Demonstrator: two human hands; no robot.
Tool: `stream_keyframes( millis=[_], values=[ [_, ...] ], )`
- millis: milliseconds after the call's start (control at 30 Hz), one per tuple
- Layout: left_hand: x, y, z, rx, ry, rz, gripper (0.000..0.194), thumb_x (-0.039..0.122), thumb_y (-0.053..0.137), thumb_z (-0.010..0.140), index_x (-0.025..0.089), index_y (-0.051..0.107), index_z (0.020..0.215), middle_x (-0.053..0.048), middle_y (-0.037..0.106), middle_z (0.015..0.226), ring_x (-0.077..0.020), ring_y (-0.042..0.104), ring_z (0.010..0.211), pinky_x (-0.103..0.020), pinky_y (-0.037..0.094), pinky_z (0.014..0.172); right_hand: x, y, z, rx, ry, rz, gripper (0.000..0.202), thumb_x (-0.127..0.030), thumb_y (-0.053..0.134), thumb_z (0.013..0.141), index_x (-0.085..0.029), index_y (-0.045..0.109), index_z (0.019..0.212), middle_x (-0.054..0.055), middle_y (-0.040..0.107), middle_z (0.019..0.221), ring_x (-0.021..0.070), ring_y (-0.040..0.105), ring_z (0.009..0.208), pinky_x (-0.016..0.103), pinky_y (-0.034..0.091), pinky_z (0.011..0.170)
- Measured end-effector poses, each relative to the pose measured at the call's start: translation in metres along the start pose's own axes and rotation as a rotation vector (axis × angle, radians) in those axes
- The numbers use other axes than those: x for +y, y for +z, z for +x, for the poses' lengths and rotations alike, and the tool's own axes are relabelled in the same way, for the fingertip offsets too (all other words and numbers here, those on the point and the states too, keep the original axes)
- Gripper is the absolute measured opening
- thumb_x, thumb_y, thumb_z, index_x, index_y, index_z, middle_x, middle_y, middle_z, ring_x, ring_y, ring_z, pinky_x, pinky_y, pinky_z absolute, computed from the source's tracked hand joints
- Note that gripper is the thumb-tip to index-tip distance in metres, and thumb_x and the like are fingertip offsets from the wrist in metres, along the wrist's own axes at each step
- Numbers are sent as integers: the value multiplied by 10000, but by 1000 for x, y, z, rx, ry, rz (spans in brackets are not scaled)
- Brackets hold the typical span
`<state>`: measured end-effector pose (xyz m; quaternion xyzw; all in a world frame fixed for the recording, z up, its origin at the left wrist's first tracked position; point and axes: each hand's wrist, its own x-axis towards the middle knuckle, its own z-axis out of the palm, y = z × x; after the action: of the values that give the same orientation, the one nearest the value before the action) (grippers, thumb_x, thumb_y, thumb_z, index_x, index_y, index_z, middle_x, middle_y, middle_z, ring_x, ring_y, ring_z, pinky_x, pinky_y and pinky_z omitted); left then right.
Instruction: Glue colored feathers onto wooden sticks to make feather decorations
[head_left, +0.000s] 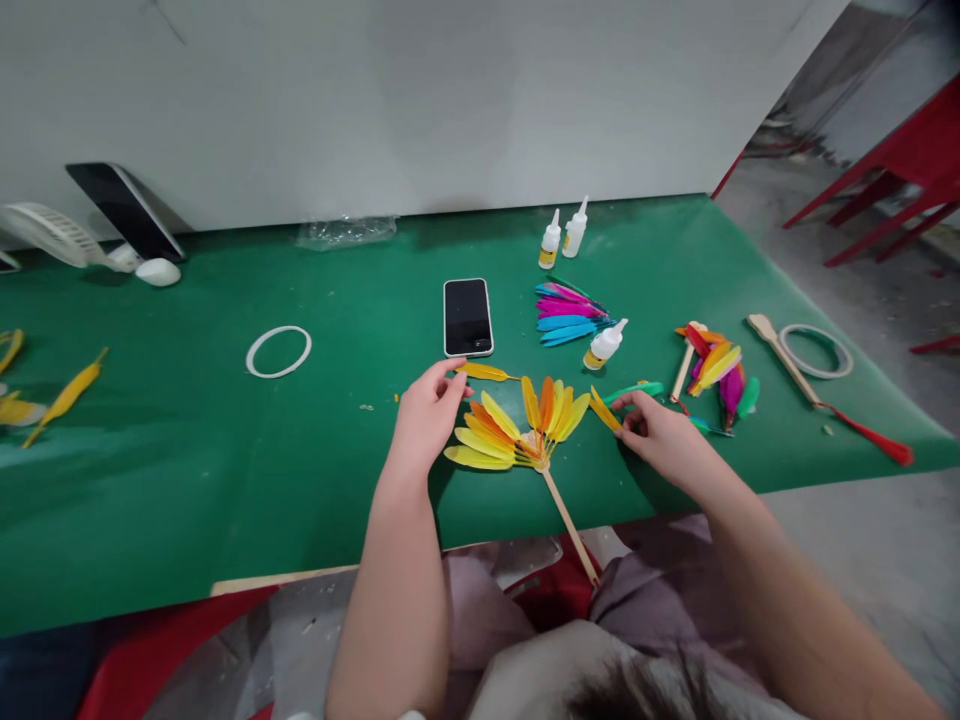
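Green tabletop [375, 300] under feather fan [535, 448]

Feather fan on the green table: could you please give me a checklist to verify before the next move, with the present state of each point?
1. Right hand holds a yellow feather: ok, pinched at the fingertips.
2. Left hand grips the loose feather beside it: cannot tell.
3. Fan handle fully on the table: not ok, it reaches past the near edge.
4. Fan feathers without a gap: not ok, one shows between left and upper groups.
5. Nearest white bottle reachable: ok, probably; it is just beyond the right hand.
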<state>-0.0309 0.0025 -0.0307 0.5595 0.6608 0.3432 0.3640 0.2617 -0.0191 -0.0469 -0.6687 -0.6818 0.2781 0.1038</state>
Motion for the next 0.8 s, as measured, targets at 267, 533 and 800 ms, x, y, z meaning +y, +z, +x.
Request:
stream_keyframes(
  millis=[267,533,800],
  values=[
    [2,0,-1,14,11,-12,330,377,469,845,232,580,1120,-40,678,803,-173,625,784,-324,451,746,6,-19,-31,159,76,83,298,-334,530,726,-197,622,975,21,632,695,174,582,594,302,451,562],
    [22,12,-14,-159,129,-112,308,384,574,783,224,656,1033,-35,684,900,-154,608,787,-281,461,733,-46,-10,-9,-113,-140,384,181,-347,589,709,-194,618,803,29,645,728,168,584,650,289,473,588],
    [24,21,-12,-164,112,-123,180,336,640,723,175,698,779,-31,703,842,-170,621,773,-281,473,731,-90,10,24,-211,-294,411,162,-296,562,730,-174,616,823,0,602,691,121,541,624,244,434,582]
  ],
)
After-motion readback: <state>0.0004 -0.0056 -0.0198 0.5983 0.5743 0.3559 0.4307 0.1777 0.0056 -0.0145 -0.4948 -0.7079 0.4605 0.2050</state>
